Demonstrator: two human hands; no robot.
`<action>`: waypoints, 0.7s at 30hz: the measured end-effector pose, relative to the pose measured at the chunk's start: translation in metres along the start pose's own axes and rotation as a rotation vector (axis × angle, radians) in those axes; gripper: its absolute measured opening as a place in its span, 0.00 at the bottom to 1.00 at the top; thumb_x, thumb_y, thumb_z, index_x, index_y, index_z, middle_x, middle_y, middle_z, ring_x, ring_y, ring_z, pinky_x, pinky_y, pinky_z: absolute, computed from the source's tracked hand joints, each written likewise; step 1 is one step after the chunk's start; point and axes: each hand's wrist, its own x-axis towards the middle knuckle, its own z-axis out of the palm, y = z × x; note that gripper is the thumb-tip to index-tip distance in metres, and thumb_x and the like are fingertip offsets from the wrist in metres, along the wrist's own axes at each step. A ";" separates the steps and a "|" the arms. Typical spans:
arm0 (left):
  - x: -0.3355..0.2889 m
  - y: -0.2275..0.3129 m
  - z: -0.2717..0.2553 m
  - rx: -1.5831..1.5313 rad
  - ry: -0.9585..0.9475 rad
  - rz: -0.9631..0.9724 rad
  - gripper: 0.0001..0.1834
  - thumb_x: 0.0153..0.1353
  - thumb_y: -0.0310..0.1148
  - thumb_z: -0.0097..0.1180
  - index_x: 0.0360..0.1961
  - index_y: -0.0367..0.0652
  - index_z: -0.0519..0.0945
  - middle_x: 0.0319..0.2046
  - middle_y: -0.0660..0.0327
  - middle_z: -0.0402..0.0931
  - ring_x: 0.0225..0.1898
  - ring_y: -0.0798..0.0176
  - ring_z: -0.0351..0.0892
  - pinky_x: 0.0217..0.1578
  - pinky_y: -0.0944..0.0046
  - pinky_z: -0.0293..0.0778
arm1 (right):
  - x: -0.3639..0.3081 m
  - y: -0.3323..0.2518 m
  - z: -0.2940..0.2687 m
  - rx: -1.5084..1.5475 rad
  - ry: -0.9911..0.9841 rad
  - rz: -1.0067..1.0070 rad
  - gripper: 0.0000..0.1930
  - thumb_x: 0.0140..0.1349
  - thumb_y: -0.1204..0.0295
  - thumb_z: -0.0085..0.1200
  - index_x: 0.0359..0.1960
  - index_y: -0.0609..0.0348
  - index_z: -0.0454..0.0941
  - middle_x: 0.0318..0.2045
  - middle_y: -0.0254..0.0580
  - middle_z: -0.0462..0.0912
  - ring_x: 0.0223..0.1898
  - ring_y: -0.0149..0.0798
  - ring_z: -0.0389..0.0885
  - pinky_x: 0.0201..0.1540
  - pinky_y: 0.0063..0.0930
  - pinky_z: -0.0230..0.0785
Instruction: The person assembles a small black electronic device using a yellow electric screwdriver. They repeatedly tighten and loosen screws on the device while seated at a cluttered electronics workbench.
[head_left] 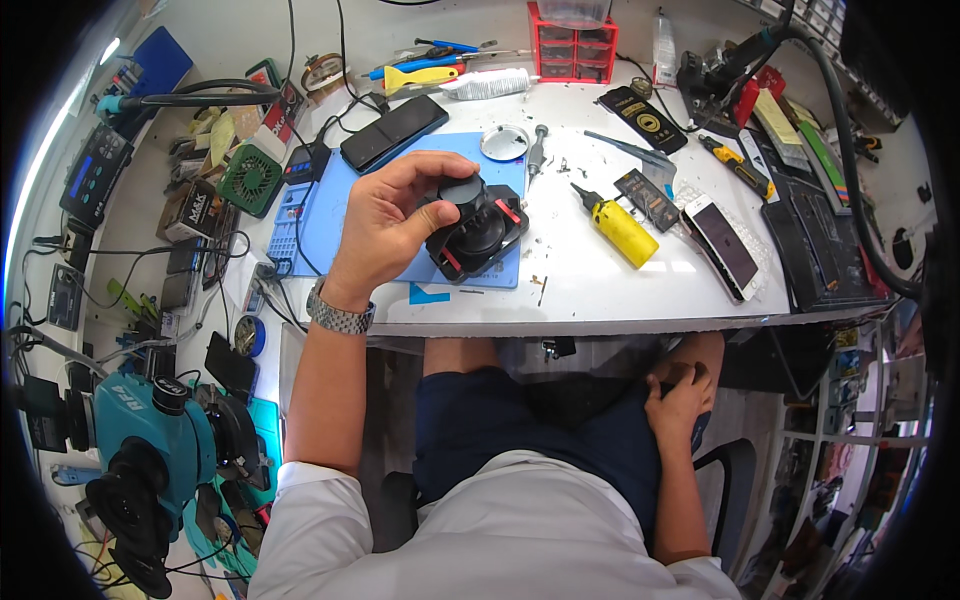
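Observation:
My left hand (400, 215), with a metal watch on its wrist, has thumb and fingers closed round the round black knob on top of a black clamp-like device (480, 240). Red pads show at the device's corners, and it stands on the front right part of a blue work mat (335, 225). My fingers partly cover the knob. Below the table edge my right hand (678, 408) rests on my right thigh, its fingers bent and slightly apart, and I see nothing held in it.
Behind the mat lie a dark phone (395, 133), a round metal dish (504, 142) and a screwdriver (538, 150). Toward the right are a yellow bottle (625, 232), a white phone (722, 245) and a black cable (855, 150). A teal microscope (155, 430) stands at left.

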 end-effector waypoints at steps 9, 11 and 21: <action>0.002 -0.002 -0.005 -0.022 -0.056 0.021 0.23 0.74 0.32 0.75 0.64 0.32 0.86 0.63 0.48 0.88 0.68 0.52 0.87 0.73 0.49 0.81 | 0.000 -0.003 -0.002 -0.004 0.004 -0.006 0.31 0.64 0.58 0.80 0.64 0.61 0.84 0.77 0.67 0.68 0.78 0.74 0.65 0.78 0.74 0.52; 0.004 -0.002 -0.006 -0.018 -0.067 0.011 0.26 0.75 0.38 0.76 0.65 0.31 0.85 0.63 0.46 0.88 0.70 0.48 0.86 0.74 0.45 0.80 | 0.000 -0.002 -0.001 -0.018 -0.002 0.008 0.32 0.64 0.58 0.80 0.64 0.61 0.84 0.77 0.66 0.68 0.78 0.74 0.65 0.78 0.74 0.52; -0.001 0.011 0.005 0.377 0.034 0.141 0.30 0.66 0.39 0.86 0.63 0.33 0.89 0.57 0.54 0.84 0.62 0.57 0.84 0.68 0.57 0.78 | 0.000 0.002 0.001 0.016 0.005 -0.012 0.34 0.64 0.58 0.79 0.66 0.63 0.81 0.78 0.69 0.67 0.77 0.73 0.66 0.77 0.72 0.52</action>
